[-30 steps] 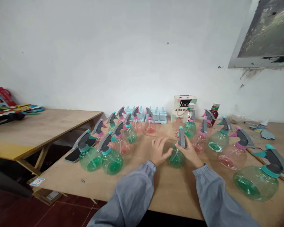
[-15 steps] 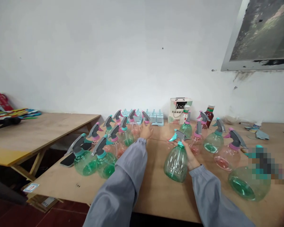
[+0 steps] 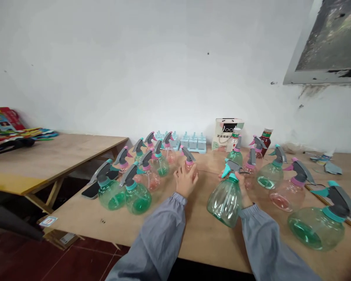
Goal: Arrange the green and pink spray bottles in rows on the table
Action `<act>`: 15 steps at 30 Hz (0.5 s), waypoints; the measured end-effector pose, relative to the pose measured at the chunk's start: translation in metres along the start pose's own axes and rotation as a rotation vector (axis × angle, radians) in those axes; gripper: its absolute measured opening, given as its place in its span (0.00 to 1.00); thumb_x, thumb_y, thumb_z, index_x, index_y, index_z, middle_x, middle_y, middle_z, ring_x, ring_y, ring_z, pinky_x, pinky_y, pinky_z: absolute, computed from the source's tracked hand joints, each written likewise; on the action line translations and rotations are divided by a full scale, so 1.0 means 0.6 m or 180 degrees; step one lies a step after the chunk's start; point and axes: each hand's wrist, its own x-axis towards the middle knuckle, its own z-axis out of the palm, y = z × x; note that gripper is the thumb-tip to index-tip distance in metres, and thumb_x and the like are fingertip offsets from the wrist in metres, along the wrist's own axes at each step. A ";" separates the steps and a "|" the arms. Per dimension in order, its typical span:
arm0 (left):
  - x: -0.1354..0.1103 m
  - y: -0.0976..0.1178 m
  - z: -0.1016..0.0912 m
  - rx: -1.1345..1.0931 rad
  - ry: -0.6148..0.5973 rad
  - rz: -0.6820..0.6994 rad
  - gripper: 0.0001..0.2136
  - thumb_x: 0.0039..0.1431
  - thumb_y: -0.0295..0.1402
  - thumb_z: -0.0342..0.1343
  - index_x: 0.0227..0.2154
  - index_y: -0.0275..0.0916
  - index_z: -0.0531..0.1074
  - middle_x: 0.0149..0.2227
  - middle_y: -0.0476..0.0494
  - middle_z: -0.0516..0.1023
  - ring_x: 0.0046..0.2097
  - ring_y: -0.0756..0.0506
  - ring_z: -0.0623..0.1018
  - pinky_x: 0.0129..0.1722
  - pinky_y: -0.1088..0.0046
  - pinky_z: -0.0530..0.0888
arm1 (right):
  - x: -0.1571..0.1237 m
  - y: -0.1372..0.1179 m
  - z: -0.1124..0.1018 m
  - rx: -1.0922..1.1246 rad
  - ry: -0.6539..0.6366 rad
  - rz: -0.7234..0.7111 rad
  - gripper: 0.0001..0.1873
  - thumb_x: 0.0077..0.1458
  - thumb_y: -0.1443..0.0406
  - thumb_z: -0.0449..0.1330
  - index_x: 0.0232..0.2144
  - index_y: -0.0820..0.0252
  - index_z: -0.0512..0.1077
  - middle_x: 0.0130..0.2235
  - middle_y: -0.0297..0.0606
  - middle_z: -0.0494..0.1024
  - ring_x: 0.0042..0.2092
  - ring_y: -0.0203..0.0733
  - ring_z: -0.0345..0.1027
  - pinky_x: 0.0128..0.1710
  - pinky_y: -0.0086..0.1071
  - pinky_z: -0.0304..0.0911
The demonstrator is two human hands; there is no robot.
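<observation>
My left hand is curved around the body of a pink spray bottle, fingers spread over it; its grey and pink trigger head shows above. My right hand grips a clear green spray bottle around its neck, just below the turquoise and grey trigger head. That bottle is tilted, and no coloured liquid pool shows in it. To the left stand several spray bottles, among them a green one and a pink one. Right of my right hand are a pink spray bottle and a green one.
Pale blue ice-pop moulds stand by the wall near a paper bag and a dark red bottle. A phone lies at the left. Another table stands across a gap.
My left hand has drawn the pink spray bottle back toward me, away from the moulds. The green spray bottle in my right hand has tilted further. The view has shifted slightly.
</observation>
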 end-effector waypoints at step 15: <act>0.001 -0.009 0.010 -0.0084 -0.0071 0.0061 0.24 0.66 0.39 0.52 0.64 0.52 0.67 0.69 0.31 0.60 0.64 0.34 0.67 0.60 0.49 0.64 | 0.021 0.034 -0.028 -0.0003 0.0032 -0.0114 0.26 0.47 0.39 0.61 0.36 0.52 0.77 0.35 0.39 0.83 0.41 0.53 0.79 0.41 0.45 0.76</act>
